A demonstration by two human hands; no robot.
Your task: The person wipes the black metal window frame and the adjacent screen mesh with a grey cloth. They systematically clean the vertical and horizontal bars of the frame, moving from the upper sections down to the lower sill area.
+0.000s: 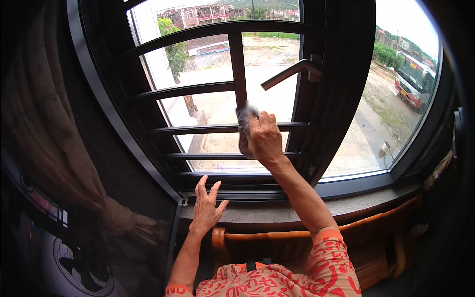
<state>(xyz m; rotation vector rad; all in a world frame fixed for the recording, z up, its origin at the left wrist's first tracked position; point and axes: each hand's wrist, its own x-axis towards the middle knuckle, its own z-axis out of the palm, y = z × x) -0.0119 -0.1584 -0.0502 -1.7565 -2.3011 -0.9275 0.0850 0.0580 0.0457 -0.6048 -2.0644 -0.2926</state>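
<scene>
Slippage of the small pale grey cloth (246, 113) is the main hazard to judge here. The right hand (263, 138) is closed around this cloth, fingers curled, pressing it against the dark vertical metal bar (238, 69) of the black window grille where that bar meets a horizontal rail. Only a blurred corner of the cloth shows above the knuckles; the rest is hidden inside the fist. If the grip loosens, the cloth could pass through the gaps between the rails and drop outside, since the opening behind the vertical bar appears unglazed or swung open; this cannot be confirmed.

A second hazard is the slim grey lever window handle (289, 73). It projects up and to the right of the vertical bar, just above the right hand. An upward stroke along the bar could bring the knuckles against it.

A third hazard is balance. The left hand (205, 208) lies open, fingers spread, palm flat on the grey stone window sill (277, 214), below and slightly left of the vertical bar. It appears to carry body weight as the person leans over the orange wooden chair back (267, 237), which stands directly below the sill. A slip of that palm would likely throw the upper body toward the grille.

Position summary: the cloth sits on the vertical bar, inside and above the right hand, touching both. It is well apart from the left hand.
</scene>
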